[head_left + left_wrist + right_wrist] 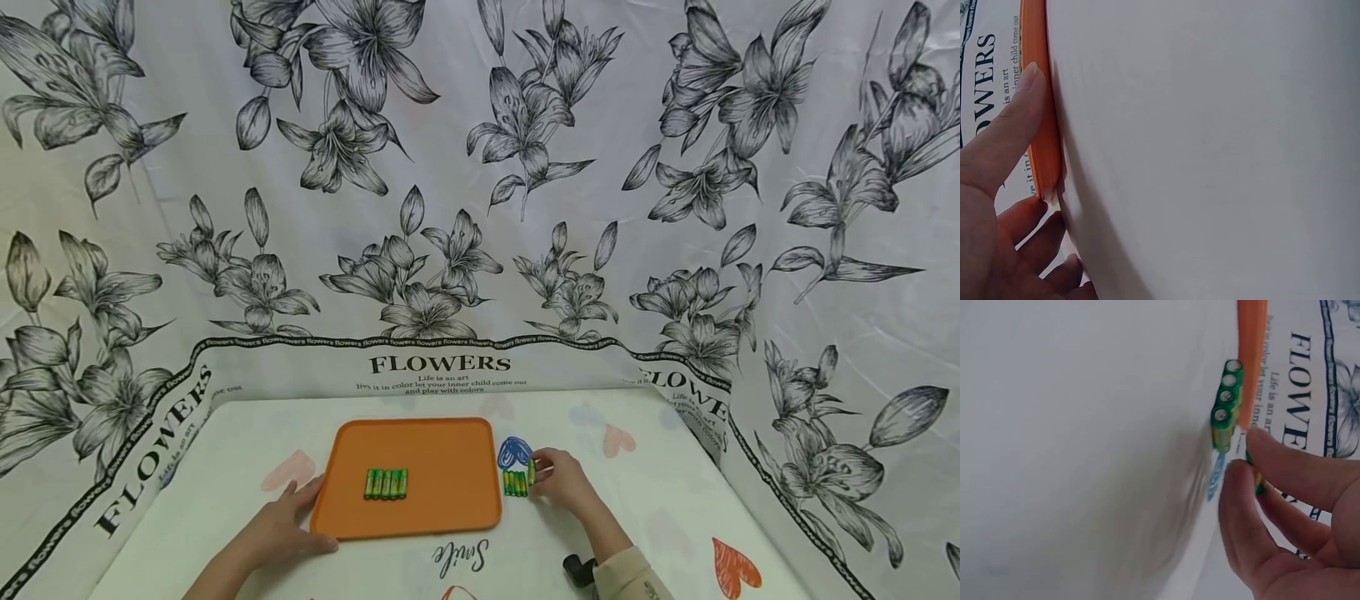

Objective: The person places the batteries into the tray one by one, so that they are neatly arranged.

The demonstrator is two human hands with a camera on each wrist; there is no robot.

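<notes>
My left hand (279, 525) rests at the near left corner of an orange tray (450, 467). In the left wrist view its straight thumb lies along the tray's side, and the other fingers sit bent loosely around the corner. On the tray, left of its middle, several green batteries (386, 484) lie side by side in a row. Just beyond the tray's right edge, my right hand (562, 482) pinches one green and yellow battery (1259, 480) between thumb and fingers, which partly cover it. Beside that hand is a second row of green batteries (1227, 397), silver ends showing in the right wrist view.
A white cloth (405, 567) printed with hearts and writing covers the table. Flower-patterned fabric (450, 367) rises behind and on both sides. Close to my right wrist is a small black object (579, 571).
</notes>
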